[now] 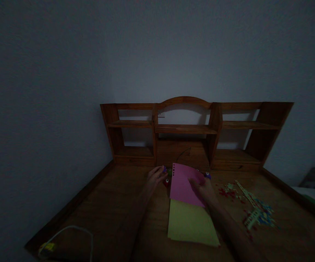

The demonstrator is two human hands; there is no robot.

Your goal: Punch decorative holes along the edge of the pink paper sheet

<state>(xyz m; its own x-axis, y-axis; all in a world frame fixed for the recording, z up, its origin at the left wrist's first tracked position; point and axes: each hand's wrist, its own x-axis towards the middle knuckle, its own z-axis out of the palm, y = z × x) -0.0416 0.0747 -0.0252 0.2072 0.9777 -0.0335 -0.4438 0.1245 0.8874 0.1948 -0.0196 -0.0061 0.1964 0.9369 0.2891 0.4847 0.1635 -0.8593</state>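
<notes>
My left hand (pixel 154 177) is closed, its fingertips on a small purple piece (pixel 164 169) whose kind I cannot make out. Just right of those fingers are a small green piece (pixel 170 171) and a red piece (pixel 166 182) with a white, eye-like spot. My right hand (pixel 203 188) grips a pink sheet of paper (pixel 182 185) by its right side, thumb on top and the other fingers hidden beneath. Small holes run down the sheet's upper left edge. Another purple piece with a white spot (pixel 207 175) shows past the sheet's right edge. Yellow paper (pixel 191 223) lies below the pink sheet.
Small red, green and blue bits (pixel 265 214) and pale sticks (pixel 246 194) are scattered on the wooden desk (pixel 105 207) at the right. A wooden shelf unit (pixel 186 129) stands along the back. A white cord (pixel 77 228) curves at the lower left, by something yellow (pixel 48 248).
</notes>
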